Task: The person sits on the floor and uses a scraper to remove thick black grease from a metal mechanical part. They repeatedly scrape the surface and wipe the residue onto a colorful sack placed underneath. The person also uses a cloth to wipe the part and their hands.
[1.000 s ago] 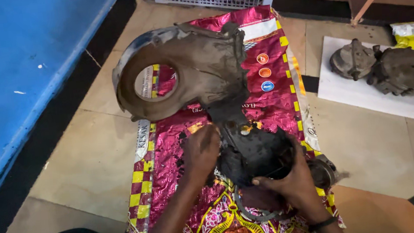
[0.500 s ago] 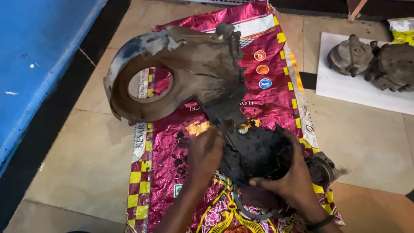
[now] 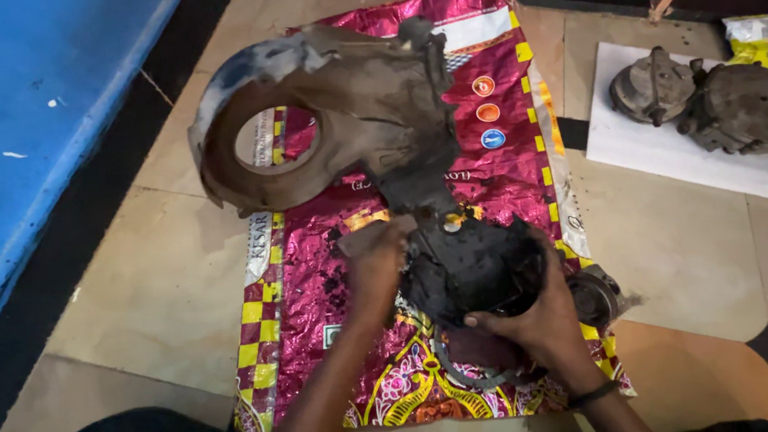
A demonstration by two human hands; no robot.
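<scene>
The grimy black engine part [image 3: 472, 268] sits on a shiny magenta sack [image 3: 508, 154] spread over the tiled floor [image 3: 159, 291]. The right hand [image 3: 537, 323] clasps its near lower edge, so the part lies just ahead of and above that grip. The left hand [image 3: 374, 263] is clenched against its left side, fingers pinched on something too small to tell. Greasy surfaces could let the part slip and roll toward the large brown cover [image 3: 338, 118], which touches it just beyond both hands.
</scene>
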